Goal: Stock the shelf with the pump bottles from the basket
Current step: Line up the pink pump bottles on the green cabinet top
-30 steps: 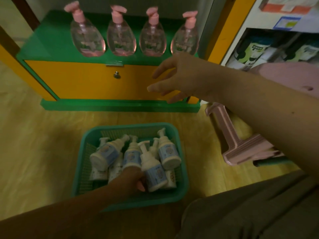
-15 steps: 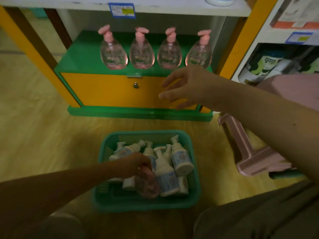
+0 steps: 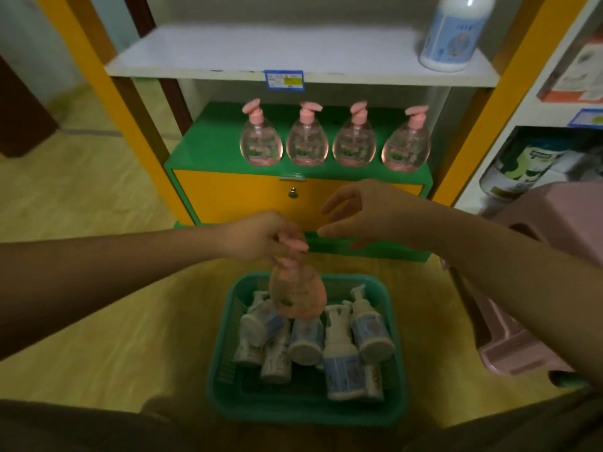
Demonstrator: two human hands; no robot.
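- Left hand (image 3: 261,234) pinches pink pump bottle (image 3: 297,296) by its pump head; bottle hangs above green basket (image 3: 222,363), over the white pump bottles (image 3: 342,353).
- Right hand (image 3: 368,213) spread, holding nothing — near the pump head.
- Risk: pump-head grip is narrow; bottle could swing, slip, drop.
- Risk: placing on green shelf (image 3: 215,141) may topple the four standing pink bottles (image 3: 332,141).

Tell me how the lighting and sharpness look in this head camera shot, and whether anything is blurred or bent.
Head view: dim and warm-tinted, no glare. The pink bottle held by the left hand is smeared by motion blur; the white bottles in the basket are soft, labels unreadable. Wide-angle bending tilts the yellow shelf posts outward. The right hand reads fairly clearly.
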